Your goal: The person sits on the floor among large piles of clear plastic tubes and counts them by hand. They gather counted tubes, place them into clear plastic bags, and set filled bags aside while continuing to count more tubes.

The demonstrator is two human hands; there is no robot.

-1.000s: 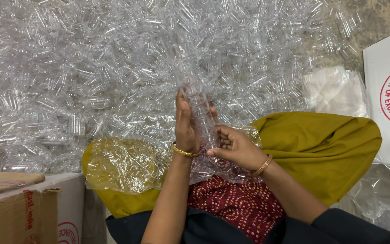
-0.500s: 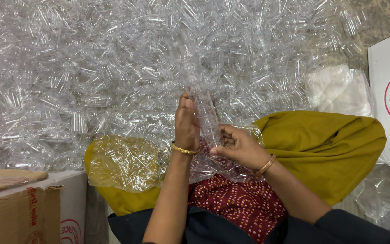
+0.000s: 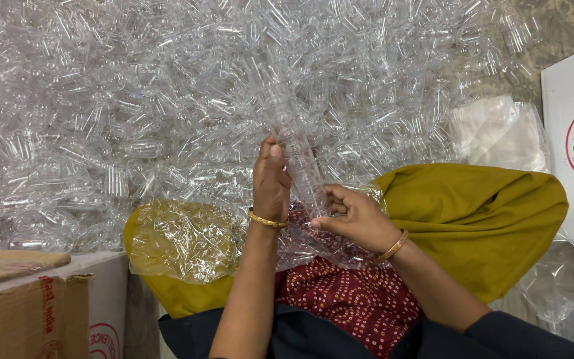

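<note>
Hands are meeting over the lap: the left hand [image 3: 271,181] is standing upright with fingers pressed flat against a tall column of nested clear plastic pieces [image 3: 295,153], while the right hand [image 3: 353,216] is curling its fingers round the column's foot, pinching it from the other side. The column is rising from a clear plastic bag [image 3: 187,239] lying on mustard-yellow cloth [image 3: 479,219], right against the great heap of loose transparent pieces [image 3: 134,100]. The column is leaning slightly left and looking slender – a loosened grip at the base could be letting it buckle, the pieces sliding apart and vanishing into the heap – indistinguishable there.
</note>
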